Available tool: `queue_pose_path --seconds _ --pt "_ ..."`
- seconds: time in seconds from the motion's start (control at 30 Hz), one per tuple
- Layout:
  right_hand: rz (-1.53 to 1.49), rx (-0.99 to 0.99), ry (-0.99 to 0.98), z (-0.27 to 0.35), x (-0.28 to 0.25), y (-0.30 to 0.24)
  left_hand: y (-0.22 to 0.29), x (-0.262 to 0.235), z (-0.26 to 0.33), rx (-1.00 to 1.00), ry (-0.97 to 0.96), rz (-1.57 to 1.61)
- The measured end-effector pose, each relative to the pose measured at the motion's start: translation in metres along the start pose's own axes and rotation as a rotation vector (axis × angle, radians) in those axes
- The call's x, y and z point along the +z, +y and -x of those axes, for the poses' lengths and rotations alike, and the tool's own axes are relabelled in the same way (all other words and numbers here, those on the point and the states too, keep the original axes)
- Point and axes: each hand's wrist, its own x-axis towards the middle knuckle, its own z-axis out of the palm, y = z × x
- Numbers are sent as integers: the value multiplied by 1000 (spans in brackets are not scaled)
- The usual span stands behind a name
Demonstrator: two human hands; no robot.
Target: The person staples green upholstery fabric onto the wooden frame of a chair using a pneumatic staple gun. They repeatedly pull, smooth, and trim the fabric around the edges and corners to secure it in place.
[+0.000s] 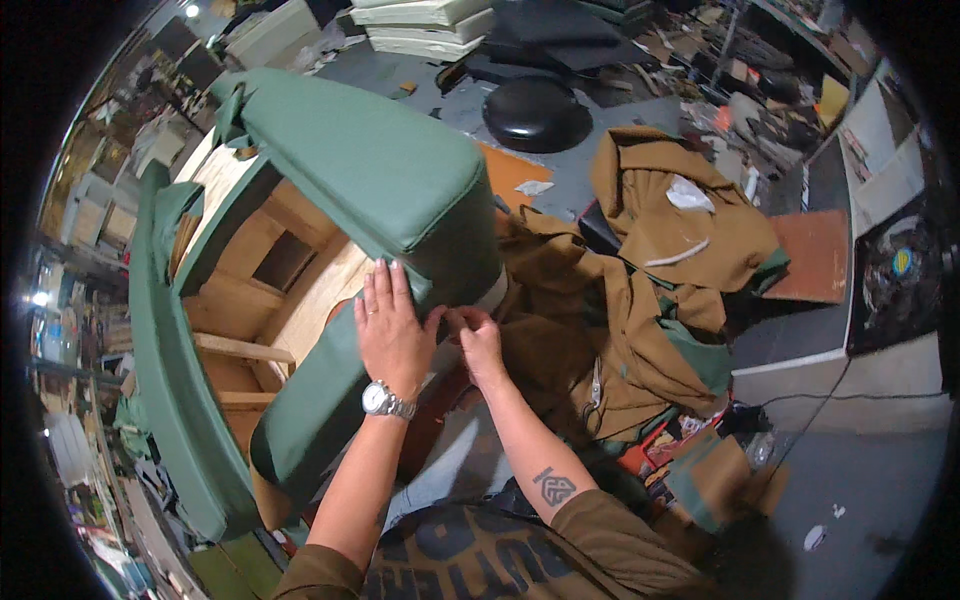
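A piece of furniture with a bare wooden frame (232, 300) stands in front of me, partly covered in green upholstery (370, 170). My left hand (392, 335) lies on the green cover near its inner corner, fingers stretched out flat and thumb pointing at the other hand. A wristwatch (385, 400) is on that wrist. Just right of it, below the padded corner, my right hand (478, 343) is closed in a pinch at the cover's lower edge. What sits between its fingertips is too small to make out.
Brown-backed green fabric (680, 220) lies heaped on the right, with what looks like scissors (596, 385) on it. Behind are a round black cushion (537, 115) and stacked pale foam slabs (425, 25). A fan (900, 262) stands at far right. Scraps litter the floor.
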Motion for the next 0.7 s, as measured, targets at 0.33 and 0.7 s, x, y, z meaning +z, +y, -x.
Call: queue_pose_path --seconds 0.33,0.7 --pt "641 -1084 -569 70 55 -98 -40 13 10 44 -148 434" --pt "1631 -957 -611 91 93 -96 -173 -83 196 -472 -7 175"
